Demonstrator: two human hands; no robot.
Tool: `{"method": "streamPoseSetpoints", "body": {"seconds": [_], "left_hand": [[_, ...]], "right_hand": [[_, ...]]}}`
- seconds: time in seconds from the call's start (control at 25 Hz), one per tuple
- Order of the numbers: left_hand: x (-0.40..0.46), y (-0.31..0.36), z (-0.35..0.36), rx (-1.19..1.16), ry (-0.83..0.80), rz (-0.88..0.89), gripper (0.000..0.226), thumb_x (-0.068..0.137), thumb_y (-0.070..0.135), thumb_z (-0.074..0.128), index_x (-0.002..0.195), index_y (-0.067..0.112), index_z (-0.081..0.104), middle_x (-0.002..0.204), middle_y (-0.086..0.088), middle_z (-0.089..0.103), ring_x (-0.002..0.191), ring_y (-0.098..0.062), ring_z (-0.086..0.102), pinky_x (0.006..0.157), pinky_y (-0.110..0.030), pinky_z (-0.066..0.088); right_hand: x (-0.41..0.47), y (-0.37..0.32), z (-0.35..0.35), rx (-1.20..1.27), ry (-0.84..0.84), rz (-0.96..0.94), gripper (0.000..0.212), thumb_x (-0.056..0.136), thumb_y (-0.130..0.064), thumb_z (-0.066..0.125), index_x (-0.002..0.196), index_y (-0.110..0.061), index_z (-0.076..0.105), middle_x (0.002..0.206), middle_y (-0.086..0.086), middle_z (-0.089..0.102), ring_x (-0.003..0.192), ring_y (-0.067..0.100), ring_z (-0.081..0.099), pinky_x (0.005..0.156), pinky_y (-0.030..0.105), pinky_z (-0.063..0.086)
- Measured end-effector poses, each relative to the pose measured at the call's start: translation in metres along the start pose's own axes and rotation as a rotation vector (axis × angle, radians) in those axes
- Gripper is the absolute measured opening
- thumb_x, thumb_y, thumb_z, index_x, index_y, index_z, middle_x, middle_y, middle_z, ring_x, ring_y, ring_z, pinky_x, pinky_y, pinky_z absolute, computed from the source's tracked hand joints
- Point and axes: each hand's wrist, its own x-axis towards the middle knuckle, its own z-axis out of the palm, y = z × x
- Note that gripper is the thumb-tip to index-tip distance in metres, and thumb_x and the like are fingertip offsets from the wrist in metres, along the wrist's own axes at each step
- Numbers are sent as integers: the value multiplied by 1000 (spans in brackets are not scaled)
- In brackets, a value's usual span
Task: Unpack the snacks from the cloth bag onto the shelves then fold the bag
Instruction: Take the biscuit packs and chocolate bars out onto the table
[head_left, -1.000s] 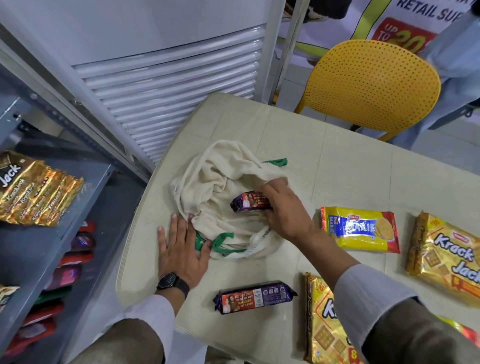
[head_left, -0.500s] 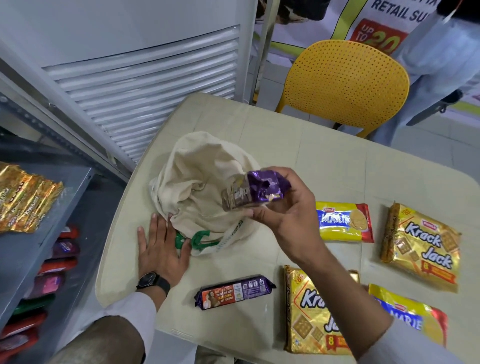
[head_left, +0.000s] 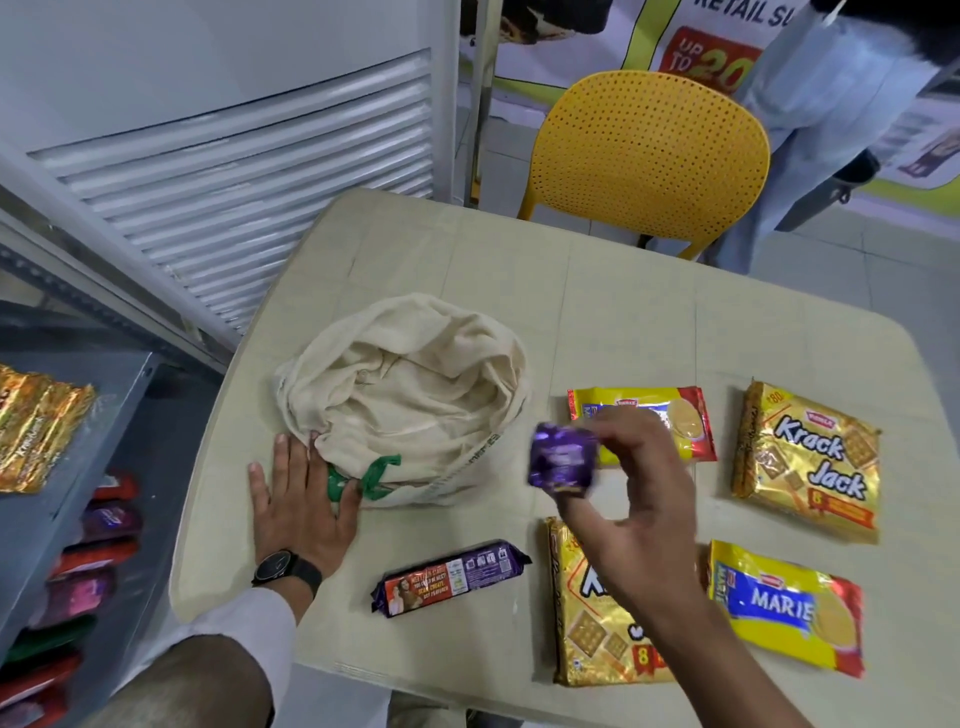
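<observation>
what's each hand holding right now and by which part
The right hand holds a purple biscuit pack by one end, above the table. The left hand holds nothing; it lies flat against the cloth bag.

- Two purple biscuit rolls: one held in the right hand (head_left: 631, 483) end-on (head_left: 562, 460), one lying on the tabletop (head_left: 451, 576).
- Two Krack Jack packs on the tabletop: far right (head_left: 810, 460) and near edge (head_left: 597, 623).
- Two Marie packs: beside the cloth bag (head_left: 680, 415) and at the near right (head_left: 787, 605).
- One cloth bag (head_left: 410, 395).
- One yellow chair (head_left: 649, 156).
- One gold pack on the grey shelf (head_left: 36, 426); the packs on the shelves below are too blurred to count.
</observation>
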Motion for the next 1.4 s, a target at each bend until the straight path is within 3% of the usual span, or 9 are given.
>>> {"method": "streamPoseSetpoints", "body": {"seconds": [0.16, 0.36, 0.52, 0.64, 0.8, 0.92, 1.04, 1.2, 1.4], "left_hand": [[0, -1, 3, -37, 26, -2, 79, 98, 57, 24, 159, 7, 28, 166, -17, 29, 158, -31, 16, 125, -61, 10], [0, -6, 10, -35, 29, 10, 78, 99, 59, 20, 161, 11, 23, 167, -15, 28, 158, -31, 16, 126, -59, 7], [0, -4, 4, -60, 14, -7, 78, 99, 58, 25, 160, 9, 27, 166, -16, 31, 158, -31, 17, 127, -58, 7], [0, 4, -12, -173, 10, -38, 75, 91, 51, 46, 152, 8, 41, 160, -15, 41, 155, -31, 26, 126, -53, 6], [46, 15, -63, -861, 117, -561, 39, 75, 44, 52, 113, 36, 47, 109, 0, 65, 104, -34, 63, 94, -48, 48], [104, 18, -105, -952, -185, -580, 69, 80, 53, 66, 139, 35, 36, 123, 8, 57, 105, -25, 60, 91, -42, 49], [156, 17, -132, -812, -334, -440, 30, 90, 32, 64, 120, 25, 65, 119, -4, 71, 107, -30, 65, 87, -35, 52], [198, 6, -167, -1021, -65, -497, 20, 90, 27, 56, 107, 31, 66, 111, -2, 73, 97, -29, 67, 70, -31, 49], [187, 12, -168, -1187, -231, -428, 51, 92, 31, 68, 140, 30, 51, 134, -4, 64, 121, -30, 62, 104, -45, 51]], "right_hand": [[-20, 45, 22, -642, -483, -26, 44, 72, -12, 56, 114, -17, 70, 109, 1, 63, 98, 24, 61, 78, 36, 53], [-29, 79, 50, -792, -843, 141, 53, 79, -13, 64, 130, -24, 66, 118, -1, 61, 108, 25, 57, 83, 37, 52], [-10, 74, 57, -556, -440, 297, 43, 84, -24, 61, 127, -26, 66, 115, -5, 66, 103, 17, 64, 85, 30, 54], [21, 77, 63, -361, -221, 702, 69, 78, -53, 77, 137, -29, 51, 114, -7, 62, 93, 12, 64, 75, 28, 53], [52, 88, 98, -130, -254, 1139, 110, 59, -57, 91, 146, -19, 36, 134, 8, 60, 120, 36, 63, 97, 52, 58], [81, 86, 128, -188, -254, 1113, 68, 76, -25, 77, 137, -15, 49, 127, 16, 66, 111, 41, 65, 92, 56, 59], [145, 67, 140, -162, -161, 975, 35, 76, -18, 62, 109, -15, 73, 108, 19, 75, 96, 39, 72, 83, 55, 63], [232, 36, 137, -157, -88, 810, 34, 65, -25, 57, 96, -20, 71, 96, 13, 74, 92, 39, 71, 82, 54, 63], [242, 51, 115, -9, -186, 923, 71, 85, -35, 78, 147, -15, 49, 139, 8, 57, 120, 33, 61, 90, 49, 59]]}}
